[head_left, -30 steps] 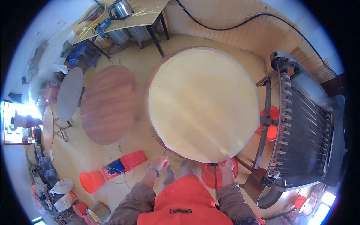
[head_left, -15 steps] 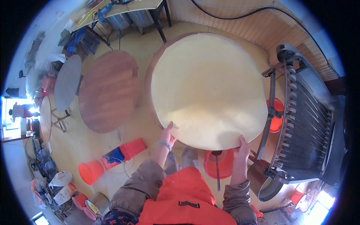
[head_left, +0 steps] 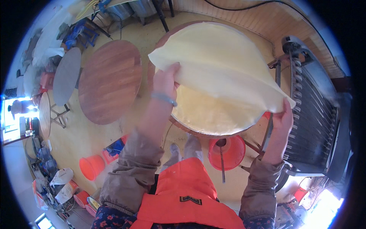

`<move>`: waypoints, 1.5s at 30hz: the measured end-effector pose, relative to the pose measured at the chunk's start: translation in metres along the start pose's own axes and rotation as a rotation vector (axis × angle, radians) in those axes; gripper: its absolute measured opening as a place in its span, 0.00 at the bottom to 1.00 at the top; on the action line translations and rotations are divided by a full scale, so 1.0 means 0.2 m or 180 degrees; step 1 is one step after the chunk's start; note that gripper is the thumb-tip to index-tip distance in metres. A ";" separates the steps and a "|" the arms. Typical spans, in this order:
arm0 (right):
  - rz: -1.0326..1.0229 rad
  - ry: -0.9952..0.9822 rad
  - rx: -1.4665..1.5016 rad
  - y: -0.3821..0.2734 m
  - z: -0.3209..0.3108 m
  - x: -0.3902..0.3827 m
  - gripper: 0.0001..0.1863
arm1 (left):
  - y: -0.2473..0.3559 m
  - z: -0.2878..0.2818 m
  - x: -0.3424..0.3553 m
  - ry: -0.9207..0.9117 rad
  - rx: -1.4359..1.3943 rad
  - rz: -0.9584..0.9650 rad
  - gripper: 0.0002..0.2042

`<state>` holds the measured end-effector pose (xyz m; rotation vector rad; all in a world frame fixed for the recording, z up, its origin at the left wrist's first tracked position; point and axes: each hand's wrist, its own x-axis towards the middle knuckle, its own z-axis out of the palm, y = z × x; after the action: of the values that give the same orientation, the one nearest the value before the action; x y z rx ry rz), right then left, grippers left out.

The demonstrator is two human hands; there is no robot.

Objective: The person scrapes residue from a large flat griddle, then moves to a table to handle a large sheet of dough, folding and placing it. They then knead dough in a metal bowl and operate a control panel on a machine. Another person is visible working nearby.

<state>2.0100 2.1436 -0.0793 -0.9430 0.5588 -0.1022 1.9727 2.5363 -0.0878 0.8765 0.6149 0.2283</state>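
A large, thin, round, pale yellow sheet (head_left: 225,57), soft like a pancake, lies over a round brown tabletop (head_left: 150,80). Its near part is raised and folded back away from me. Beneath it shows another glossy yellow layer (head_left: 213,114) of similar outline. My left hand (head_left: 166,80) is closed on the sheet at its left side, thumb on top. At the right, my right hand (head_left: 283,118) pinches the sheet's edge, which sticks out past the tabletop. The fingers under the sheet are partly hidden.
A red bucket (head_left: 234,152) with a long-handled ladle (head_left: 222,162) stands by my feet. Right of the table is a dark slatted metal machine (head_left: 312,114). Another round brown tabletop (head_left: 110,82) stands at the left, and an orange bucket (head_left: 91,168) sits on the floor.
Both hands have moved up and away from me, the right one also rightward. The sheet's near edge has come up off the layer below and folded back.
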 end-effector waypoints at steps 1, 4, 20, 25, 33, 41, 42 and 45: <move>-0.0018 -0.0045 0.0007 -0.02 -0.03 -0.04 0.19 | -0.01 -0.02 -0.05 -0.0243 -0.0045 0.0305 0.12; -0.0045 -0.0327 0.0064 0.02 -0.21 -0.16 0.22 | -0.18 -0.20 -0.24 -0.0446 0.1070 0.0846 0.14; 0.1233 0.1063 -0.0266 0.97 -1.10 0.36 0.12 | -1.07 -0.69 0.04 0.1039 0.1519 -0.1048 0.05; 0.1558 0.1227 -0.0698 0.99 -1.04 0.27 0.10 | -1.05 -0.78 0.11 0.1046 0.1989 -0.0879 0.05; 0.1685 0.1089 -0.1189 1.04 -1.07 0.22 0.03 | -1.05 -0.84 0.16 0.1651 0.2276 -0.0474 0.19; 0.1712 0.1327 -0.1091 1.08 -1.07 0.14 0.04 | -1.15 -0.94 0.25 0.1728 0.2311 -0.0679 0.16; 0.1776 0.1249 -0.0981 1.09 -1.07 0.13 0.04 | -1.15 -0.94 0.26 0.1799 0.2233 -0.0870 0.15; 0.1789 0.1257 -0.0865 1.10 -1.09 0.12 0.04 | -1.11 -0.87 0.26 0.1817 0.2402 -0.1034 0.13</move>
<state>1.8888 2.1067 -0.3627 -1.0007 1.2076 0.3068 1.8984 2.5316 -0.3655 1.4276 1.4154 -0.0704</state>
